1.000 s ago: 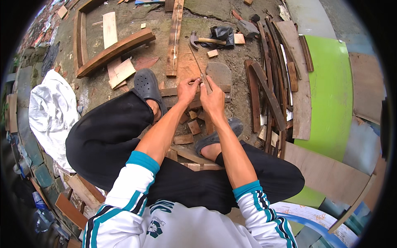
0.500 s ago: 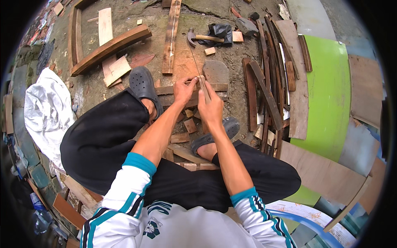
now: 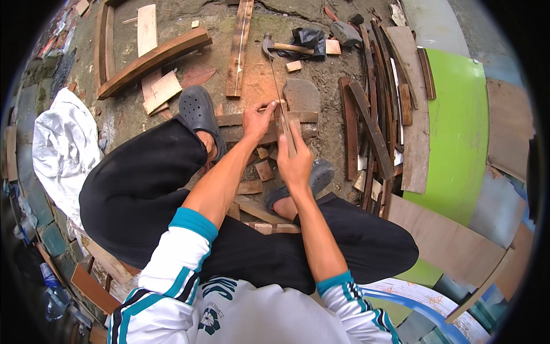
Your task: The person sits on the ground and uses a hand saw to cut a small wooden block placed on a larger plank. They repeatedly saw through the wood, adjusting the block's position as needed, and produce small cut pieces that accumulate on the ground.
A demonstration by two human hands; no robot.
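Observation:
My right hand [image 3: 295, 160] is wrapped round the handle of a handsaw, seen nearly edge-on. The thin saw blade [image 3: 275, 83] points away from me toward the hammer [image 3: 293, 49]. My left hand [image 3: 256, 121] is closed, thumb and fingers pinching a small strip of wood [image 3: 278, 103] beside the blade. Below both hands a wooden board [image 3: 232, 120] lies crosswise between my feet. Whether the teeth touch the strip is too fine to make out. Small wood offcuts [image 3: 264, 171] lie under my wrists.
A black plastic bag [image 3: 312, 39] lies by the hammer. Dark wood strips [image 3: 375, 137] are piled on the right, beside a green panel [image 3: 455, 137]. A wooden frame [image 3: 154, 62] stands at the far left, with a white cloth [image 3: 64, 152] nearer. A long plank [image 3: 239, 51] lies ahead.
My right hand has drawn back slightly toward me with the handsaw, and more of the saw's handle end shows. My left hand stays nearly in place on the wood strip.

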